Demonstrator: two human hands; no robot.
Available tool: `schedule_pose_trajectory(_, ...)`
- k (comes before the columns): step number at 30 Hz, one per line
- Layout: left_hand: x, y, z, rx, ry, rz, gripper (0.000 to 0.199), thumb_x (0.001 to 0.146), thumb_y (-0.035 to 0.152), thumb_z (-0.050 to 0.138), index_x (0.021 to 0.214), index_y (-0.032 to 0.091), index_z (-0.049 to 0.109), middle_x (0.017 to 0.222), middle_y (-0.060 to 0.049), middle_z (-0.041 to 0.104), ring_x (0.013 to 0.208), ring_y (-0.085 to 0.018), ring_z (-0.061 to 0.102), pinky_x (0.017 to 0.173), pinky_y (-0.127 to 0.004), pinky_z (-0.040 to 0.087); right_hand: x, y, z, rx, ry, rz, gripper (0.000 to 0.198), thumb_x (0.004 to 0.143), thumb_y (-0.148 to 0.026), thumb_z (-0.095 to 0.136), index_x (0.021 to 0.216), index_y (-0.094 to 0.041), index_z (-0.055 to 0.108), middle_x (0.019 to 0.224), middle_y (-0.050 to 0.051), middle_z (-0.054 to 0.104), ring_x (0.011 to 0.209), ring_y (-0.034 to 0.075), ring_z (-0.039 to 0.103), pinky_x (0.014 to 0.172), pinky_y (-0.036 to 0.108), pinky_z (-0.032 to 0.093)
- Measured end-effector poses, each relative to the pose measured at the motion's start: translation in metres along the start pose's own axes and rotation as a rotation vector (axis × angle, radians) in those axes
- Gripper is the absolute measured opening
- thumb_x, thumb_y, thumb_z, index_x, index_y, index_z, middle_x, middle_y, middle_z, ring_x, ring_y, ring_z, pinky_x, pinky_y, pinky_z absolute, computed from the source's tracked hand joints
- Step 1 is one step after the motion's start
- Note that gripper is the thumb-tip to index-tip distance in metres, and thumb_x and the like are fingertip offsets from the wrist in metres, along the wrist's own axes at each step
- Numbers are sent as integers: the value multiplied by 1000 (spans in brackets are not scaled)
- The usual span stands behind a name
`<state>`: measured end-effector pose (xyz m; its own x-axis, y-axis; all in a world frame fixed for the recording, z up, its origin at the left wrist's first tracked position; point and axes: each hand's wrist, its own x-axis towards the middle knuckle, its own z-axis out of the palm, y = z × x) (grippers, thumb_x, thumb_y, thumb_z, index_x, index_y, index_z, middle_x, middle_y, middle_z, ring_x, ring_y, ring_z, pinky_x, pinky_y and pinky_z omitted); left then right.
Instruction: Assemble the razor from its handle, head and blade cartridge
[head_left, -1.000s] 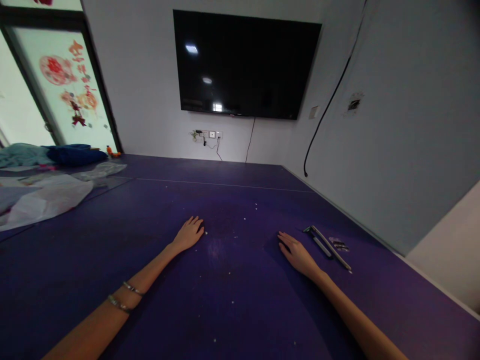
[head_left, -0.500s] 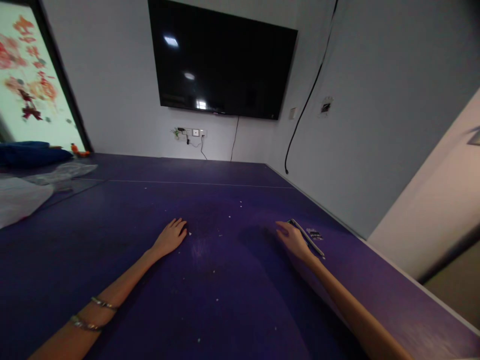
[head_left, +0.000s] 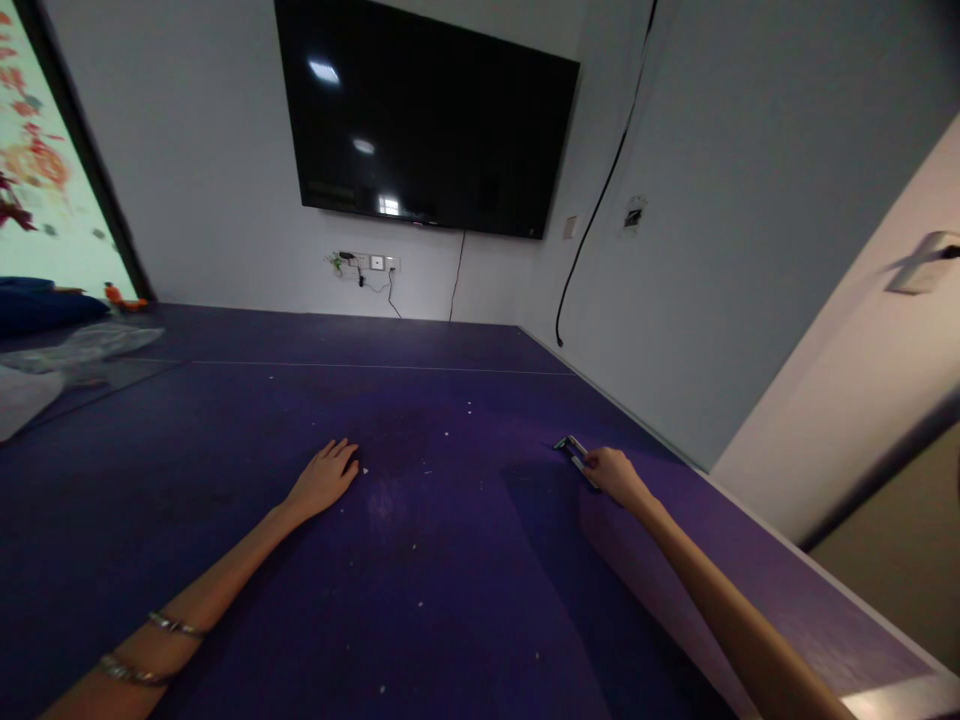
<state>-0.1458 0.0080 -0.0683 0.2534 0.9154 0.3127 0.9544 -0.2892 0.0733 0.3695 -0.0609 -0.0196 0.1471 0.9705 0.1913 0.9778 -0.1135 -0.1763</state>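
In the head view, my left hand (head_left: 324,482) lies palm down on the purple tabletop (head_left: 450,540), fingers outstretched and holding nothing. A tiny white scrap (head_left: 365,471) sits just off its fingertips. On the right, my right hand (head_left: 616,474) is closed around the near end of a slim silver-edged object (head_left: 577,452). Two parallel bars and a short crosswise piece at the far end show beyond my fingers. The hand covers the rest, and its exact kind cannot be made out. It is at or just above the tabletop.
Small white bits (head_left: 447,434) are scattered over the table. Clear plastic sheeting (head_left: 97,343) and a dark blue cloth-like bundle (head_left: 45,306) lie at the far left. A black cable (head_left: 592,222) hangs by the right wall. A television (head_left: 435,120) is mounted on the back wall.
My right hand has closed on the slim object, which lay beside it before. The small dark patterned piece near it is now out of sight. My left hand stays flat; the view has turned slightly right.
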Motion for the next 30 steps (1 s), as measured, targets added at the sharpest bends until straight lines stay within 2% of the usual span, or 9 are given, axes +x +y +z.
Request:
schedule_pose_trajectory(7, 0, 0, 1, 2, -1, 1, 52, 85, 37, 28, 123, 9, 50, 133, -14, 46, 128, -27, 34, 105, -42, 27, -2, -2, 6, -66, -29, 18, 19, 67, -11, 51, 69, -16, 70, 67, 10, 68, 64, 21, 64, 51, 23, 36)
schedule_pose_trajectory(17, -1, 0, 2, -25, 17, -7, 51, 85, 39, 29, 122, 11, 51, 131, -12, 48, 127, -27, 35, 105, -42, 27, -1, 1, 11, -27, -7, 91, 17, 68, -14, 54, 72, -16, 70, 70, 12, 68, 66, 24, 66, 51, 24, 39)
schedule_pose_trajectory(23, 1, -1, 0, -55, -6, -19, 52, 84, 38, 31, 122, 8, 51, 132, -15, 47, 127, -28, 34, 105, -42, 28, -5, -3, 10, 14, 20, 142, 18, 69, -19, 56, 76, -16, 72, 71, 11, 69, 65, 22, 66, 51, 22, 39)
schedule_pose_trajectory(27, 3, 1, -14, -146, 32, -79, 47, 82, 35, 34, 114, 10, 56, 121, -12, 57, 122, -27, 42, 102, -41, 31, -8, -8, 5, 133, 55, 209, 21, 71, -26, 55, 80, -17, 73, 70, 8, 70, 66, 21, 66, 50, 21, 38)
schedule_pose_trajectory(30, 5, 18, -35, -306, 124, -82, 39, 80, 34, 37, 103, 15, 62, 109, -7, 64, 108, -22, 55, 96, -34, 39, -11, -24, -2, 231, 119, 188, 24, 70, -23, 57, 87, -15, 73, 78, 9, 71, 72, 22, 66, 55, 21, 40)
